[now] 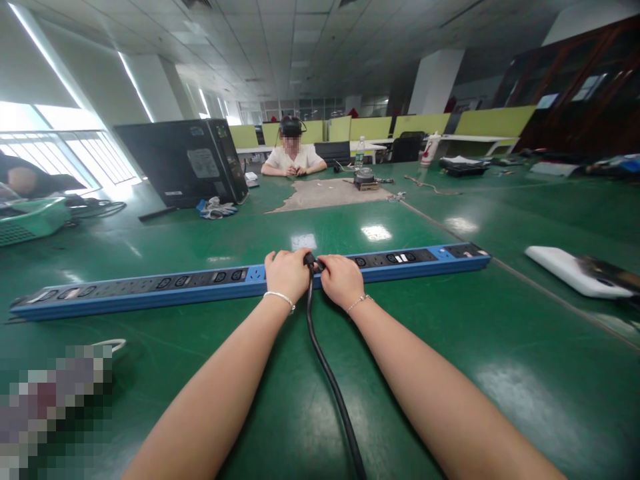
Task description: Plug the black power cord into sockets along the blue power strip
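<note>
A long blue power strip (227,289) with rows of black sockets lies across the green table in front of me. Near its middle, a black power plug (309,259) sits between my hands at the socket face. My left hand (289,275) rests over the strip, its fingers closed on the plug's left side. From the right, my right hand (343,280) closes its fingertips on the plug. A thick black cable (325,367) runs from the plug toward me between my forearms. The hands hide the sockets beneath and how far the plug is in.
On the left stand a black computer case (187,163), crumpled gloves (217,209) and a green basket (37,220). A blurred-out object (50,400) lies near left, a white device (575,270) at right. Across the table sits a person (294,157) wearing a headset, near a bottle (360,153).
</note>
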The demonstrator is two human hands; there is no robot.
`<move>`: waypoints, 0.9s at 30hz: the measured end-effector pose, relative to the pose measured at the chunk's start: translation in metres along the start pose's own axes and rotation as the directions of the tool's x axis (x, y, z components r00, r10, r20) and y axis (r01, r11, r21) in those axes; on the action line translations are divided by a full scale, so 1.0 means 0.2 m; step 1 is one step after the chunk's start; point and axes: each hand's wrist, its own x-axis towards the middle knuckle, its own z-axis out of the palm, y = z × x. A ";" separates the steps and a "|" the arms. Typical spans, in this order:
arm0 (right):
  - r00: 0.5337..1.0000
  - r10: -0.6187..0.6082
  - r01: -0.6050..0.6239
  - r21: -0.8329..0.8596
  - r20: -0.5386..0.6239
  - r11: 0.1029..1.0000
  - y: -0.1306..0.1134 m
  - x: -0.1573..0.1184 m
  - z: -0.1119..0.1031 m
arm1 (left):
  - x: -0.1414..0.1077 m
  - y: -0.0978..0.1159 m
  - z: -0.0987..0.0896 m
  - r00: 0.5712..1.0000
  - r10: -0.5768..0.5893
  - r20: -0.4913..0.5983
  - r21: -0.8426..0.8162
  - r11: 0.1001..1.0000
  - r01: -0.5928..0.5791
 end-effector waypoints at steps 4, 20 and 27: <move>1.000 0.005 -0.005 -0.003 -0.001 1.000 0.00 0.00 0.00 | -0.01 0.00 0.00 1.000 0.002 0.018 -0.010 1.000 -0.001; 0.999 -0.035 0.035 -0.001 -0.019 0.999 0.01 0.00 0.01 | 0.01 -0.01 0.01 0.988 0.146 0.058 0.005 0.989 -0.147; 1.000 -0.015 0.015 0.006 -0.007 1.000 0.00 0.00 0.01 | 0.03 0.00 0.02 0.988 0.120 0.101 -0.018 0.993 -0.119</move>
